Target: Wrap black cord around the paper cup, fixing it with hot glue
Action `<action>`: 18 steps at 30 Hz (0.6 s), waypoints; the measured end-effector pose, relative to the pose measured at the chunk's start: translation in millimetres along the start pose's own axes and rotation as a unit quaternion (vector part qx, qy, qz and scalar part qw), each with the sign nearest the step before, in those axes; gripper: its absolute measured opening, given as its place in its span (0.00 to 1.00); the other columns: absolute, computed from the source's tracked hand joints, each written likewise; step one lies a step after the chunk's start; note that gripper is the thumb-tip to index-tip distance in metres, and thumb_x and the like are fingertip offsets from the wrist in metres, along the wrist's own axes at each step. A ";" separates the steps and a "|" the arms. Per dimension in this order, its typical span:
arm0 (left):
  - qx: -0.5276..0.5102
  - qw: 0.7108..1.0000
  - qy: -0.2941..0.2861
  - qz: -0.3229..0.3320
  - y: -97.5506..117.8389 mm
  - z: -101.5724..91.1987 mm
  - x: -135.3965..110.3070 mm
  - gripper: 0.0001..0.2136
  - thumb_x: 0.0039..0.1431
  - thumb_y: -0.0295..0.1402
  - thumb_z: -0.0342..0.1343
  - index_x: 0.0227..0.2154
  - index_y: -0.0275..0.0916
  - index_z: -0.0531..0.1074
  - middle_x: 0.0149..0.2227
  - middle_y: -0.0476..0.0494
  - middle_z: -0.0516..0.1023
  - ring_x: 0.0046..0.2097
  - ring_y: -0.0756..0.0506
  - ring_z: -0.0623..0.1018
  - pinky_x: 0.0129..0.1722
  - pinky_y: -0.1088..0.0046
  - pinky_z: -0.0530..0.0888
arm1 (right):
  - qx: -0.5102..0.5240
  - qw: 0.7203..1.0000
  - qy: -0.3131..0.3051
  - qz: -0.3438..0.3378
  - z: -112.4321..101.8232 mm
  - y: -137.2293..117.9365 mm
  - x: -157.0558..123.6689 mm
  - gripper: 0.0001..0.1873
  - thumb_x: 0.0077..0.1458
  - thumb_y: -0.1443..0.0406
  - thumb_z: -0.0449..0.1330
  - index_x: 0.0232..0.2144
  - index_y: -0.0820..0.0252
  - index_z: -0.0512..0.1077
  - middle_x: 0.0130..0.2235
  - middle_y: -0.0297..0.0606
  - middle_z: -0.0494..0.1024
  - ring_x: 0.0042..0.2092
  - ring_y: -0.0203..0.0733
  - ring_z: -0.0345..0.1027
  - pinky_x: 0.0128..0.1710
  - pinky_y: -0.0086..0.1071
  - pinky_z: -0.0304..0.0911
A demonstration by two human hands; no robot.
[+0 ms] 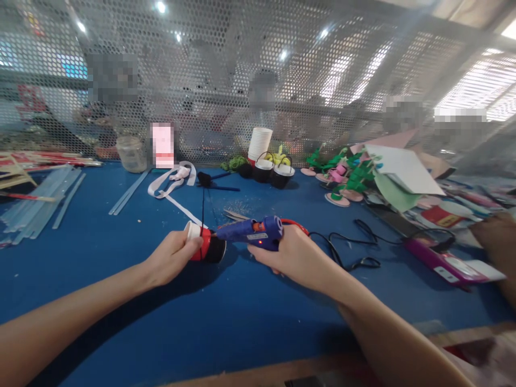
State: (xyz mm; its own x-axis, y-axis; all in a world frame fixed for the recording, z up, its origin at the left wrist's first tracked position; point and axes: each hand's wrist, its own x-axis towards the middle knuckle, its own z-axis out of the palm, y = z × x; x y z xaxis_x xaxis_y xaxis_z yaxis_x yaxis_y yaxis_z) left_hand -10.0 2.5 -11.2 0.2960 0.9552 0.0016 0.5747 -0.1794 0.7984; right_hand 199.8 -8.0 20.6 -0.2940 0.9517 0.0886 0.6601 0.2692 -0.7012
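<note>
Blue desk [121, 306]. Right hand [296, 257], fingers closed around a blue glue gun [252, 232]. Left hand [173, 257], fingers curled around a red-and-black paper cup [207, 248], held sideways at mid-desk, touching the gun's nozzle.

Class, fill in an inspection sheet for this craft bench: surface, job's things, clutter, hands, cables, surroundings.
Surface: blue table top, a few crumbs scattered on it.
Job's things: small cup with red and black bands, lying on its side; blue glue gun, nozzle at the cup, red light on.
Clutter: glue sticks, white ribbon, stack of white cups, two black mini buckets, green foam flowers, paper sheets.
Hands: left hand holds the cup; right hand grips the glue gun.
Cables: black cable lies loose between the gun and a purple power strip.
Surroundings: perforated metal screen behind the table; another person's hand at the right edge.
</note>
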 end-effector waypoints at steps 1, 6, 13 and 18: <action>-0.001 1.000 0.000 0.000 0.0 0.1 0.0 0.12 0.49 0.35 0.40 0.14 0.38 0.53 0.17 0.54 0.52 0.21 0.53 0.54 0.20 0.77 0.52 | 0.000 1.000 -0.002 0.003 -0.4 -0.4 -0.4 0.08 0.42 0.65 0.53 0.16 0.61 0.61 0.11 0.27 0.62 0.13 0.28 0.56 0.11 0.21 0.51; 0.014 1.000 -0.004 0.007 -0.4 0.4 -0.4 0.12 0.50 0.35 0.39 0.15 0.38 0.53 0.18 0.54 0.51 0.21 0.53 0.53 0.20 0.77 0.52 | 0.004 1.000 0.000 0.018 1.6 1.5 3.2 0.12 0.43 0.64 0.53 0.13 0.61 0.59 0.11 0.28 0.62 0.12 0.28 0.56 0.11 0.20 0.51; 0.044 0.999 -0.020 0.020 -0.1 -0.4 0.2 0.12 0.50 0.36 0.37 0.15 0.38 0.51 0.18 0.55 0.51 0.22 0.54 0.53 0.20 0.78 0.52 | -0.001 0.999 -0.012 0.039 -1.2 0.7 1.3 0.09 0.42 0.62 0.54 0.16 0.61 0.62 0.10 0.27 0.62 0.12 0.28 0.56 0.11 0.20 0.51; 0.050 0.999 -0.021 0.009 -0.9 -0.3 -0.2 0.13 0.51 0.37 0.36 0.16 0.38 0.51 0.18 0.55 0.50 0.22 0.54 0.52 0.21 0.77 0.52 | 0.012 0.999 -0.010 0.039 -0.1 1.1 2.4 0.11 0.42 0.62 0.53 0.15 0.61 0.60 0.11 0.28 0.62 0.13 0.29 0.56 0.11 0.21 0.52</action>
State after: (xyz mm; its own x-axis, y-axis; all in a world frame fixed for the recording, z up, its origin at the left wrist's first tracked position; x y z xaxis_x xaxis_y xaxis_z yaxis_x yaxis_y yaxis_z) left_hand -10.8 2.5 -11.7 0.3369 0.9415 -0.0110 0.6414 -0.2209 0.7347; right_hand 199.9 -5.4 20.1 -0.2573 0.9661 0.0189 0.6649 0.1912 -0.7220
